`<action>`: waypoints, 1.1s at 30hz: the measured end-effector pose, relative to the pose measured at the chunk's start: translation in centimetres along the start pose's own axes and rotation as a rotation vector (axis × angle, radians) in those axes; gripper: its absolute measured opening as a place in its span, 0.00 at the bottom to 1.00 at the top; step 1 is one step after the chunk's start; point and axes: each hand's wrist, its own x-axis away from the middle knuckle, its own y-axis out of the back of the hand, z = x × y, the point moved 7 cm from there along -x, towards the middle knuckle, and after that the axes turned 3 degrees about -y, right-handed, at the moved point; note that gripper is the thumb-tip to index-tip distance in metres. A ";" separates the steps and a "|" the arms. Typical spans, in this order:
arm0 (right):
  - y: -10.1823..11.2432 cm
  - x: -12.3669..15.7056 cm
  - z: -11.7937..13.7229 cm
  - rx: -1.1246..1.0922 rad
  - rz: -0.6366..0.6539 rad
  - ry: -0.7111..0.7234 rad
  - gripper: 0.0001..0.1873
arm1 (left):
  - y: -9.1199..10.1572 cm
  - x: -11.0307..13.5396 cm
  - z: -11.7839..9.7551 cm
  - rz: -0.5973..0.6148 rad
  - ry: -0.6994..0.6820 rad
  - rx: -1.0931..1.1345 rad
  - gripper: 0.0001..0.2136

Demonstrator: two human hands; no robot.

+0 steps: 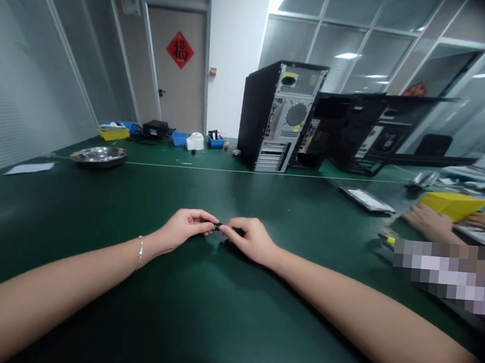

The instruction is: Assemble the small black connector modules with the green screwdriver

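A small dark piece with a bit of green is pinched between my two hands, low over the green table; its kind is too small to make out. My left hand, with a bracelet at the wrist, grips its left end between thumb and fingers. From the other side, my right hand pinches the right end, fingers curled. The fingertips of both hands nearly meet and cover most of the piece.
A metal bowl stands at the left. Computer towers line the back. A hard drive lies right of centre. At the far right, a co-worker's hand is at a yellow box-like object. Small blue trays sit behind.
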 end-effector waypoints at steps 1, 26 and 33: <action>0.0 0.0 0.0 0.001 0.001 -0.001 0.22 | 0.0 0.0 0.0 -0.001 -0.001 0.005 0.09; 0.1 -0.1 -0.5 -0.012 -0.028 -0.085 0.18 | 0.4 -0.1 0.1 -0.059 -0.042 -0.014 0.14; 0.4 -0.1 -0.5 -0.039 -0.051 -0.090 0.19 | 0.0 0.0 -0.1 -0.023 -0.025 -0.066 0.19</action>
